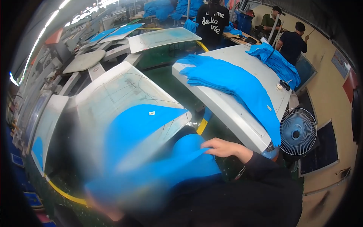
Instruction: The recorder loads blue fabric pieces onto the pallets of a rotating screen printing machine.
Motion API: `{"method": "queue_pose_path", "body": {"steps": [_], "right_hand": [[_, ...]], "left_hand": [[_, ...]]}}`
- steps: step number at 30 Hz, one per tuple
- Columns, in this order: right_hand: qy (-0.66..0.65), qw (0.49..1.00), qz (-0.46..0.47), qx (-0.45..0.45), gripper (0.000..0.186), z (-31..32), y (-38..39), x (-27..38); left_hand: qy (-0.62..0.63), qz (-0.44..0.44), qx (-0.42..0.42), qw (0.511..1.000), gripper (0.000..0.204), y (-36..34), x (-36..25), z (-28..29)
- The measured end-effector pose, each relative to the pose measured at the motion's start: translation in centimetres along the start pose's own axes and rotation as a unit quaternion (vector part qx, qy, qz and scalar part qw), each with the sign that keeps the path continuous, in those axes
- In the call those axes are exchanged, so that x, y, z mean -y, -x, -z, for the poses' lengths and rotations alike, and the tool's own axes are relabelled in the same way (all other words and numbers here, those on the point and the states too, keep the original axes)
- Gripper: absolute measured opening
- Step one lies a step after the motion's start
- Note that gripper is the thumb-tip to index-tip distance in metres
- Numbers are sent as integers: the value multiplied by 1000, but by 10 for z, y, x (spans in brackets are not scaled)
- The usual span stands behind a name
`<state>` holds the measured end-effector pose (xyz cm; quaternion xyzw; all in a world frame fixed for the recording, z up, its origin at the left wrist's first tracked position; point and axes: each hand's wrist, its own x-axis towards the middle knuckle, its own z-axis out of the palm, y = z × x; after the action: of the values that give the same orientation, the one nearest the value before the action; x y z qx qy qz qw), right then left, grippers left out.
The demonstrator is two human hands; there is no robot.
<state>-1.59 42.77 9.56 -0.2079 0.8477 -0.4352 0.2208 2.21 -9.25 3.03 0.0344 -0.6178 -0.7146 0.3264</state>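
My right hand (pixel 221 147), at lower centre, pinches the edge of a loose blue fabric piece (pixel 181 166), which stretches leftward across the front of my dark clothing. My left hand (pixel 104 202) is a blur at the lower left, at the fabric's other end; its fingers cannot be made out. Just beyond, another blue piece (pixel 147 117) with a small white label lies flat on a pale printing platen (pixel 117 83), its left part hazy in the picture. To the right, a thick fanned stack of blue cut pieces (pixel 234 87) rests on a white table (pixel 219 109).
More platens (pixel 162 38) form a machine toward the back and left. A fan (pixel 297 132) stands at right beside leaning dark screens (pixel 317 147). Three people (pixel 211 19) are at the back near more blue fabric (pixel 274 60). Yellow floor lines (pixel 68 195) run below the platens.
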Motion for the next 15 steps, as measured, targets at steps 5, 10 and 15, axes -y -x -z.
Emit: {"method": "queue_pose_path", "body": {"steps": [5, 10, 15], "right_hand": [[39, 994, 60, -79, 19, -7, -5, -7], [-152, 978, -57, -135, 27, -1, -13, 5], [-336, 922, -31, -191, 36, 0, -18, 18]], "left_hand": [[294, 113, 36, 948, 32, -6, -57, -19], [290, 107, 44, 950, 30, -5, -70, -34], [301, 112, 38, 946, 29, -10, -62, -36]]}}
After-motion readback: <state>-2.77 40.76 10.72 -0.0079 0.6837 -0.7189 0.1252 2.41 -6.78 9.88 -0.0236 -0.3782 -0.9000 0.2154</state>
